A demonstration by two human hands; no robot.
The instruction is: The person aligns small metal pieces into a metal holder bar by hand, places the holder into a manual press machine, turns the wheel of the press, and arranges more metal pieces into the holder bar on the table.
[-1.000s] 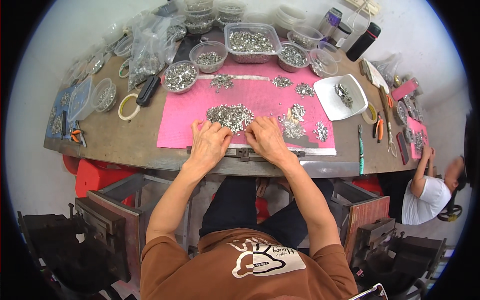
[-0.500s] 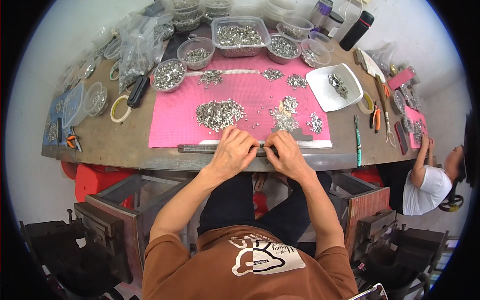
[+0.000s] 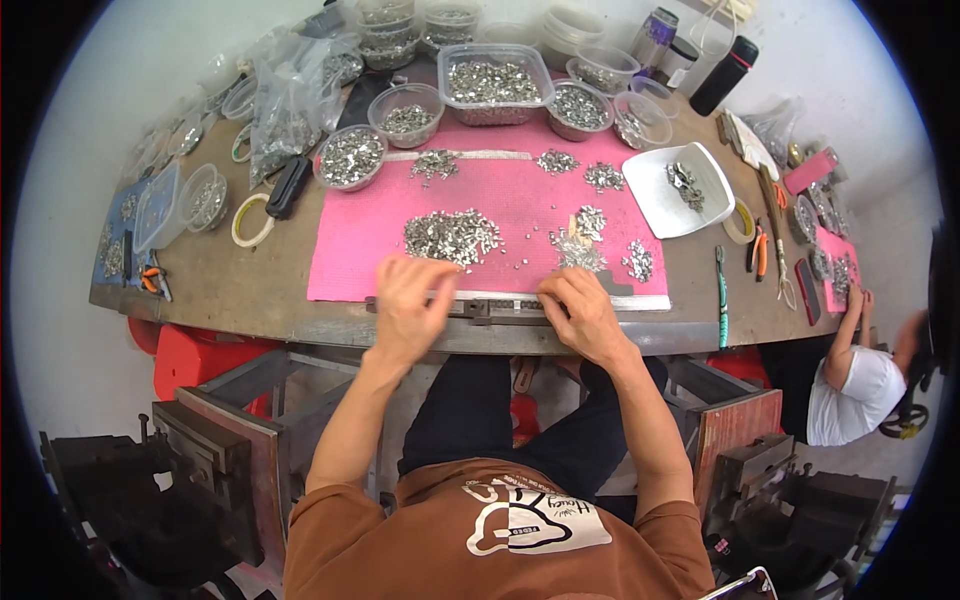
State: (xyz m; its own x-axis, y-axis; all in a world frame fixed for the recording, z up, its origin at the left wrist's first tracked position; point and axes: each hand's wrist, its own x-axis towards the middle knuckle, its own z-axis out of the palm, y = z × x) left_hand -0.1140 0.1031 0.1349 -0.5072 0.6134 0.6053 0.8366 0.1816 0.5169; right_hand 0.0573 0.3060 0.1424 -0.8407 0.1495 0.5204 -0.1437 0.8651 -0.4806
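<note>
A long dark metal bar (image 3: 492,310) with a channel along its top lies at the table's front edge, small pieces set in its middle stretch. Over its left part is my left hand (image 3: 408,308), slightly blurred, thumb and fingers apart and nothing seen between them. My right hand (image 3: 585,312) bends over the right part, fingertips pinched together at the channel; whatever they hold is too small to make out. Beyond the bar, a pink mat (image 3: 365,215) carries a large heap of small silvery metal pieces (image 3: 452,237) and a pile of slimmer bright pieces (image 3: 580,252).
Clear tubs of metal pieces (image 3: 495,82) line the back. A white tray (image 3: 650,195) stands right of the mat, near tape (image 3: 740,222), orange pliers (image 3: 760,252) and a green toothbrush (image 3: 721,300). At far right another person (image 3: 855,385) works at a second pink mat.
My left hand has moved left, away from my right hand, and its fingers have spread, uncovering the bar's middle. The right hand stays by the bar. The whole view has shifted slightly.
</note>
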